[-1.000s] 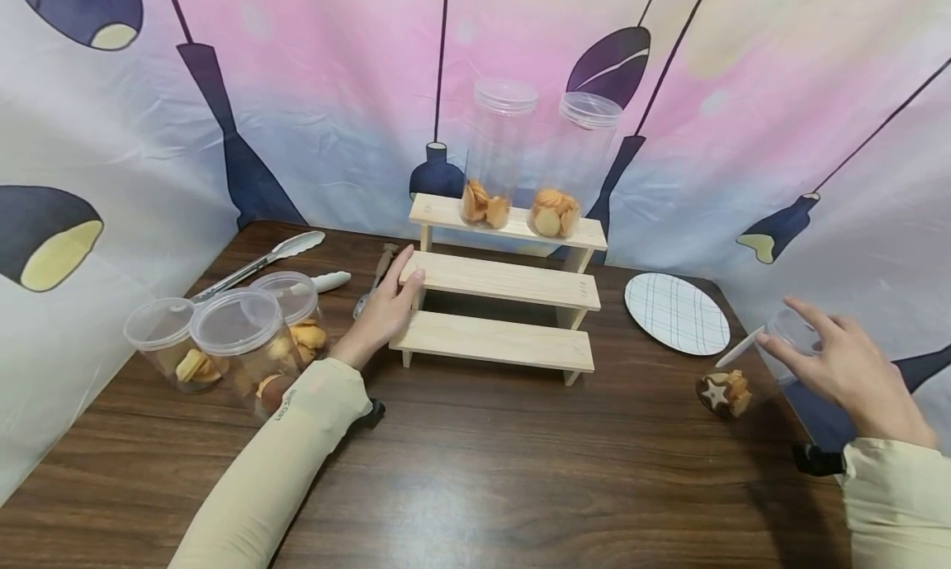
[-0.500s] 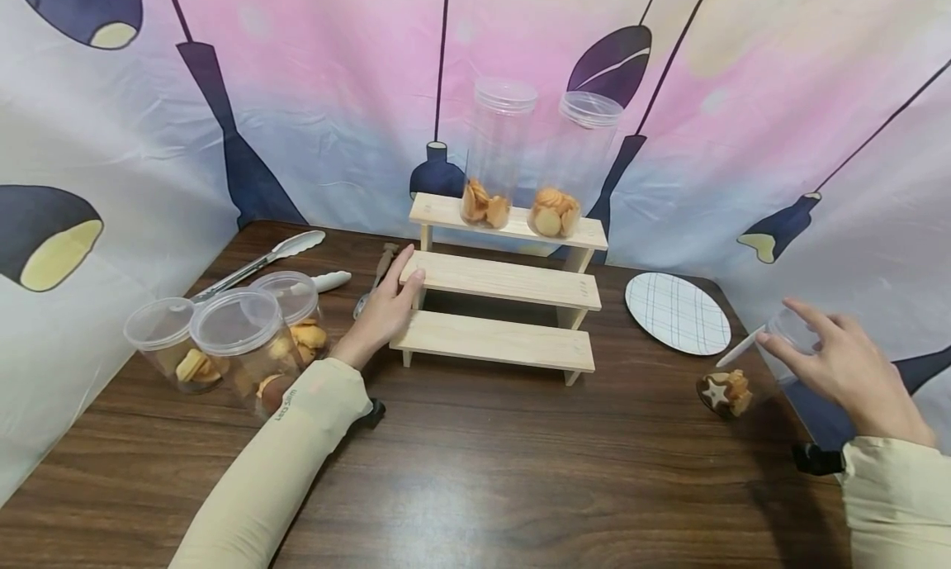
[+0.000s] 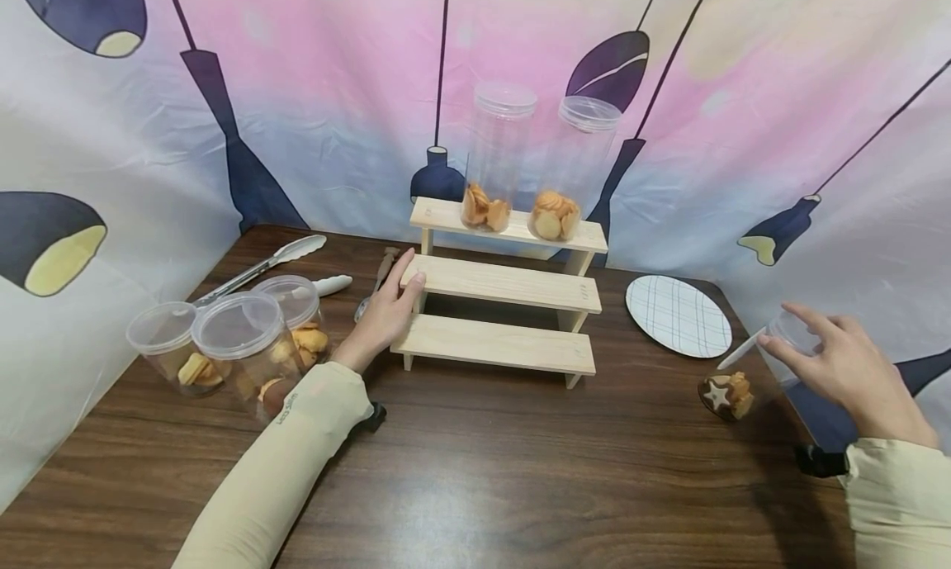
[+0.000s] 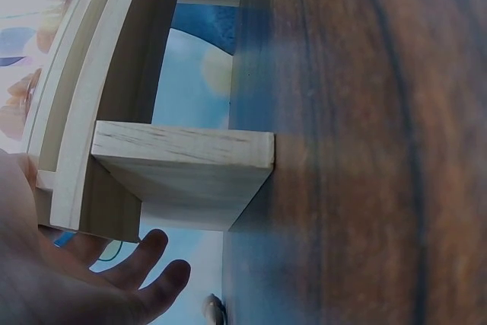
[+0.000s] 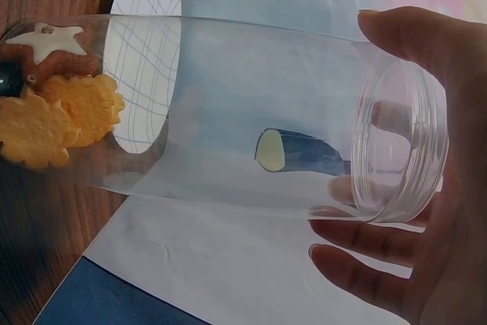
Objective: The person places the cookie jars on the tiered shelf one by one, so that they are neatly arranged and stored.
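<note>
At the left end of a three-step wooden display stand point(image 3: 498, 338), my left hand point(image 3: 382, 315) grips the end of the middle shelf point(image 3: 501, 277), thumb and index finger spread over its corners. In the left wrist view, two fingers point(image 4: 144, 264) reach below a shelf end. Over on the right, my right hand point(image 3: 854, 371) holds a tall clear jar point(image 5: 251, 112) round its lidded top. Brown star-topped and yellow flower-shaped cookies point(image 5: 57, 123) lie in that jar's bottom. Two tall clear jars point(image 3: 498, 156) with cookies stand on the top shelf.
Three lidded jars of cookies point(image 3: 241, 346) stand at the left, near tongs point(image 3: 260, 267). A slim tool point(image 3: 386, 263) lies left of the stand. A checked oval plate point(image 3: 678, 316) lies at the right back. A printed cloth point(image 3: 334, 98) hangs behind the table.
Both hands keep their places on the stand and the jar. The whole head view shifts very slightly downward.
</note>
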Demonstrator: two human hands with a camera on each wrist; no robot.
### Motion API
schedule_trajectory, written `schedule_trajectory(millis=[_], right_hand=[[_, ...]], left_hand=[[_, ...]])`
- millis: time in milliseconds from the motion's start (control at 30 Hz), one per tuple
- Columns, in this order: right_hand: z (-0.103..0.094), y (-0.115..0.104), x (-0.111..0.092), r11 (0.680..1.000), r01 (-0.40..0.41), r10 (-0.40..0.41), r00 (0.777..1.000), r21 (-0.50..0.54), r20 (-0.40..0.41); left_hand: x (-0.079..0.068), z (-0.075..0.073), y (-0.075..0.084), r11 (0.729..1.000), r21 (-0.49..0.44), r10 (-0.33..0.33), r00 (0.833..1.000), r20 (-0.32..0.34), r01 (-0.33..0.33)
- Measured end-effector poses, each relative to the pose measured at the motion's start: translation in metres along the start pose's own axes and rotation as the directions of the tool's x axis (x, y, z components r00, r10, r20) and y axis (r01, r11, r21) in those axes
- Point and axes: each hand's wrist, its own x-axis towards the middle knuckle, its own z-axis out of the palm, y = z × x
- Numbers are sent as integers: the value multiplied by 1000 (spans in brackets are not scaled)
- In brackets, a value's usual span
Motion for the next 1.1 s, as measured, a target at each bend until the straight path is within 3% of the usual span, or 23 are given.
schedule_trajectory(millis=[733,1100], right_hand=[[-6,2,-1,1000,-21,21,1000,-7,2],[-24,-17,5,999,39,-39,997,10,-60]], left_hand=[[-2,1,0,1000,-25,-5,1000,8,5],[-1,2,0,1000,-20,-8,1000,14,9]])
